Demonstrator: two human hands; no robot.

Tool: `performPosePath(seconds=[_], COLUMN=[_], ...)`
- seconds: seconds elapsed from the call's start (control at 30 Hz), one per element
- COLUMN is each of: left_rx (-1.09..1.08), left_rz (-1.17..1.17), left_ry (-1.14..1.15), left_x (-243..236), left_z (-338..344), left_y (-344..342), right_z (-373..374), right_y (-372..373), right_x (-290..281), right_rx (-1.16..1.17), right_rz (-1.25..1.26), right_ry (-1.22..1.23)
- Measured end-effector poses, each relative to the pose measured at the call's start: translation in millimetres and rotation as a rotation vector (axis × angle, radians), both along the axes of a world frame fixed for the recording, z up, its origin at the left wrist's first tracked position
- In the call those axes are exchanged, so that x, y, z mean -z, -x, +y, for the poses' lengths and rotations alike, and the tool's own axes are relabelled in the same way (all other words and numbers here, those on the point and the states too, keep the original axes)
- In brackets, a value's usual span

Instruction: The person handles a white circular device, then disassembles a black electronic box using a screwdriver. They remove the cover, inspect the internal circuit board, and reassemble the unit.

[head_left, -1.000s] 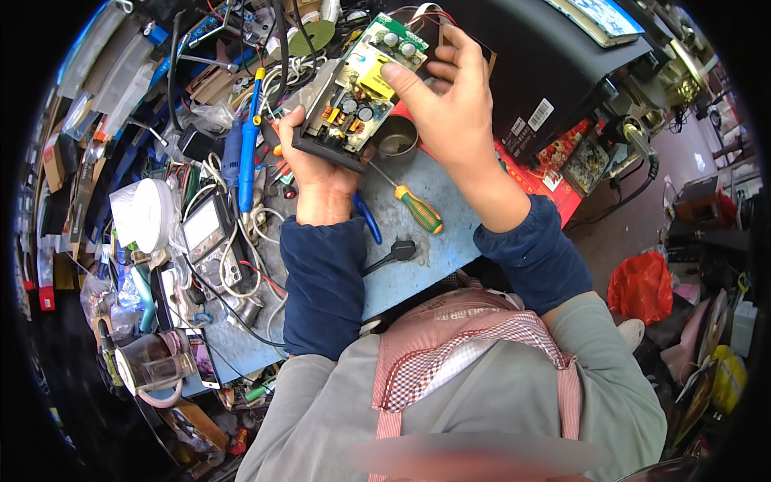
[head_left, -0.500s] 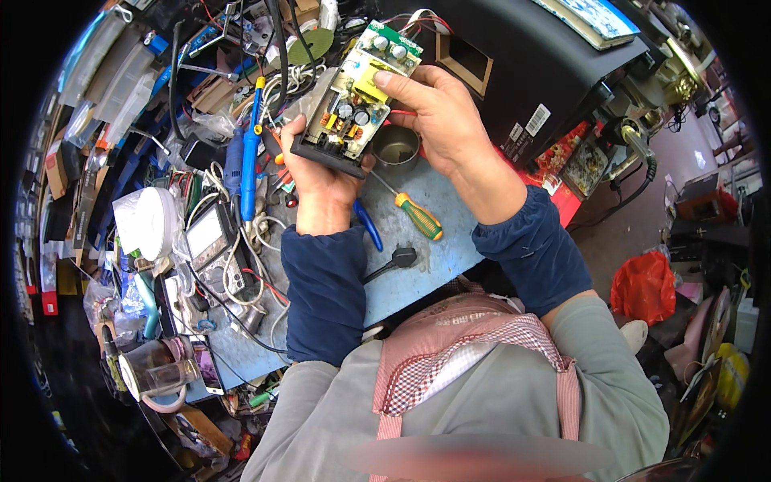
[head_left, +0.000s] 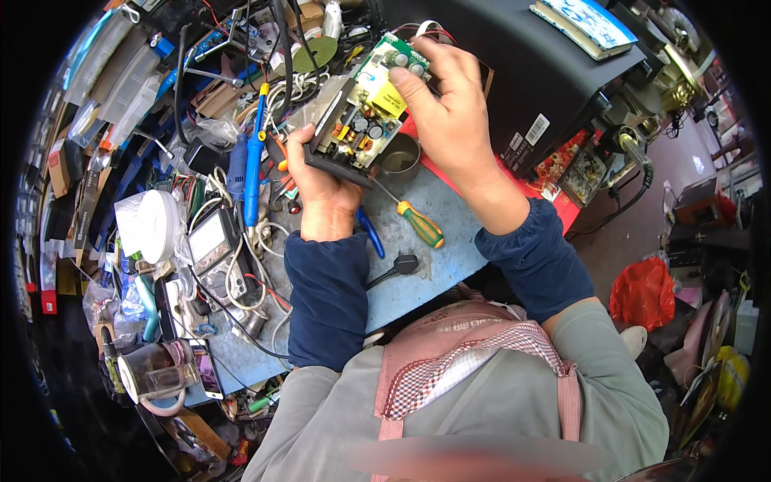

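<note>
A power supply circuit board [head_left: 363, 127] sits tilted in an open black casing [head_left: 344, 167], above the bench. It carries a yellow transformer [head_left: 389, 100], several round capacitors and a green far end. Around the casing's near left side closes my left hand [head_left: 325, 191], thumb up along the edge. My right hand [head_left: 456, 120] grips the far right end, its thumb by the green part and its fingers bent over the edge beside the wires; the fingertips are partly hidden. Beneath lie a green and yellow screwdriver [head_left: 420, 224], a round metal cup [head_left: 399, 157] and a blue-handled tool [head_left: 370, 232].
A large black box [head_left: 514, 88] stands at the far right, with a blue patterned book [head_left: 586, 26] on it. Tangled cables, a multimeter [head_left: 210, 245], a blue soldering iron [head_left: 254, 153] and a glass jug [head_left: 158, 370] crowd the left. A black plug [head_left: 406, 263] lies near the bench's front edge.
My right hand has shifted from the yellow transformer toward the board's green far end, its fingers now over the edge. The casing has moved slightly right and nearer with my left hand.
</note>
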State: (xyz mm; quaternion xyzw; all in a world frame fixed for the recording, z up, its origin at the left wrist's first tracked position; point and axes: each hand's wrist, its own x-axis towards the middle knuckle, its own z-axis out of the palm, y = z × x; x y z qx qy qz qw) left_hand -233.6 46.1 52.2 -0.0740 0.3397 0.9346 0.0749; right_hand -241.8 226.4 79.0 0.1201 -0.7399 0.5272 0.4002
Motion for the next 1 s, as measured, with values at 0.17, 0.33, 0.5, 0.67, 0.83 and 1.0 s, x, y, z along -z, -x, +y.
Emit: performPosePath(seconds=[0.17,0.33,0.5,0.67,0.83,1.0], left_rx=[-0.027,-0.034,0.076,-0.145,-0.159,-0.047], left_rz=[-0.005,-0.015,0.057,0.168,0.36,0.405], left_ry=[0.07,0.124,-0.032,-0.051,0.067,0.221], left_x=[-1,2,10,18,14,4], left_z=[1,-11,-4,24,25,18], left_y=[-2,1,0,2,-7,-17], right_z=[6,2,6,-15,-13,12], right_y=[0,-3,10,-9,-14,-8], right_x=[-10,-12,-28,4,-3,-9], right_rx=[-0.023,-0.074,-0.099,-0.285,-0.761,-0.901], right_rz=[-0.032,0.0,-0.025,-0.078,-0.316,-0.406], right_ry=[-0.191,-0.2,-0.237,0.366,0.86,0.904])
